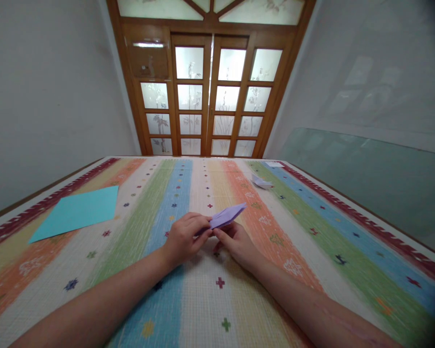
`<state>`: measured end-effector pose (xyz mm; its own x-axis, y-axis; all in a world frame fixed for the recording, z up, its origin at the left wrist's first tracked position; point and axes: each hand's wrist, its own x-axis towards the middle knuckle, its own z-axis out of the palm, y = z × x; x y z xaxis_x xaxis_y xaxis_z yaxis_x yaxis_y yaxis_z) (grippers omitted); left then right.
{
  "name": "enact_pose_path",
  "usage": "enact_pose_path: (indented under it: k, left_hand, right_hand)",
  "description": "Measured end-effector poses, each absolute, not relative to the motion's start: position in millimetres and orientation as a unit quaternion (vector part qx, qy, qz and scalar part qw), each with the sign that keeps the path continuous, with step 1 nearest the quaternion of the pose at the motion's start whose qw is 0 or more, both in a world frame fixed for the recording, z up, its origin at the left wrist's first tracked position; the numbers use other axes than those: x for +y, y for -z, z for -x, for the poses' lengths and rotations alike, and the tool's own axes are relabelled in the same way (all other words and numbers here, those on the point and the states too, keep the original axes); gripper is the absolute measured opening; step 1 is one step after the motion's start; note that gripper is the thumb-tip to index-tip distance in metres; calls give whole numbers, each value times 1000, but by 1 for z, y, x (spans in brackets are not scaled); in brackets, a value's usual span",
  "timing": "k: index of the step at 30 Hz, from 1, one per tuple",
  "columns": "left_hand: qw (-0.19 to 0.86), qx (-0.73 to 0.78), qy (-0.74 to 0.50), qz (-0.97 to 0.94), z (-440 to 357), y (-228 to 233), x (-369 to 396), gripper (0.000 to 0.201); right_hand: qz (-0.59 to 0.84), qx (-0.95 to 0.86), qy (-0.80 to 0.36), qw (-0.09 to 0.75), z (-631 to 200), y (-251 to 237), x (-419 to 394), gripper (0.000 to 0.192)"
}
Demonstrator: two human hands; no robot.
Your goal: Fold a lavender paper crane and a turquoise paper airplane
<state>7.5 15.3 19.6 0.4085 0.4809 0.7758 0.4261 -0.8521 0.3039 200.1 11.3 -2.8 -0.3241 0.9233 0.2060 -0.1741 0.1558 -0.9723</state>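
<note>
A small piece of folded purple paper [227, 215] is held just above the striped cloth, its pointed end tilted up to the right. My left hand [189, 234] pinches its left end between thumb and fingers. From below and the right, my right hand [237, 243] grips the lower edge, thumb close to the left thumb. Some right fingertips are hidden behind the paper.
A striped, patterned cloth [137, 270] covers the table. Flat turquoise paper [81, 212] lies at the left. A folded white paper piece [261, 181] sits at the back right, with a small white sheet [274, 165] beyond it. Wooden glazed doors [209, 96] stand behind.
</note>
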Motion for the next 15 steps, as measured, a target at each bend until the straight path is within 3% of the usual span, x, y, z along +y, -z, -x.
enact_pose_path:
  k: [6, 15]
  left_hand:
    - [17, 268, -482, -834, -8, -16, 14, 23]
    - [-86, 252, -463, -845, -9, -12, 17, 37]
  right_hand:
    - [337, -613, -518, 492, -201, 7, 9, 33]
    - [351, -606, -487, 522, -194, 6, 6, 26]
